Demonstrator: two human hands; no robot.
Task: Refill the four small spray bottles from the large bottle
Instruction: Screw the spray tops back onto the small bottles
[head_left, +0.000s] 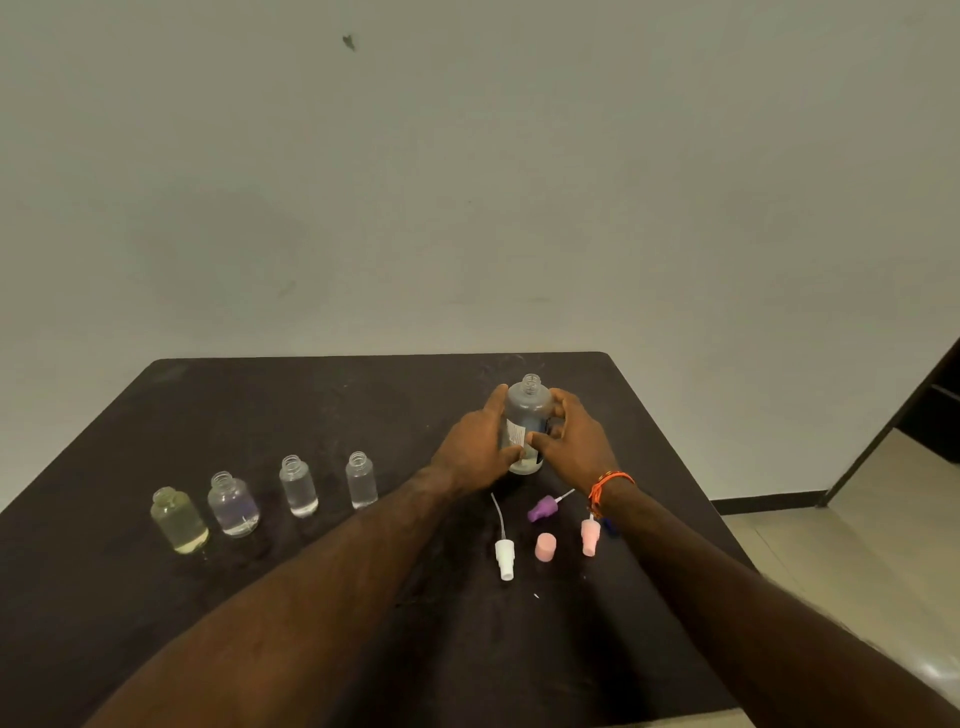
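The large bottle (525, 426) stands upright and uncapped toward the far right of the dark table (322, 395), gripped from both sides. The left hand (475, 447) wraps its left flank, thumb raised along the shoulder near the neck, while the right hand (571, 439) curls round the right flank, fingers across the label. An orange bracelet (609, 486) circles the right wrist.

The four small spray bottles sit in a row to the left, well apart from the hands, all open at the neck and all upright. The yellowish bottle (178, 519) is nearest and leftmost; beside it is a rounder clear bottle (233, 504), then a slim clear bottle (298, 486), then another slim bottle (361, 479) closest to the left forearm. Each shows some liquid at its base; how full they are is hard to tell.

Near the wrists lie the removed tops: a white sprayer (504, 556) with its dip tube pointing far, a purple sprayer (543, 508) lying on its side, a pink cap (545, 547) standing, and a pink sprayer (590, 536) just beside the right wrist, with something dark blue half hidden behind it. Both forearms stretch across the near table, the left one lying between the small bottles and the tops.
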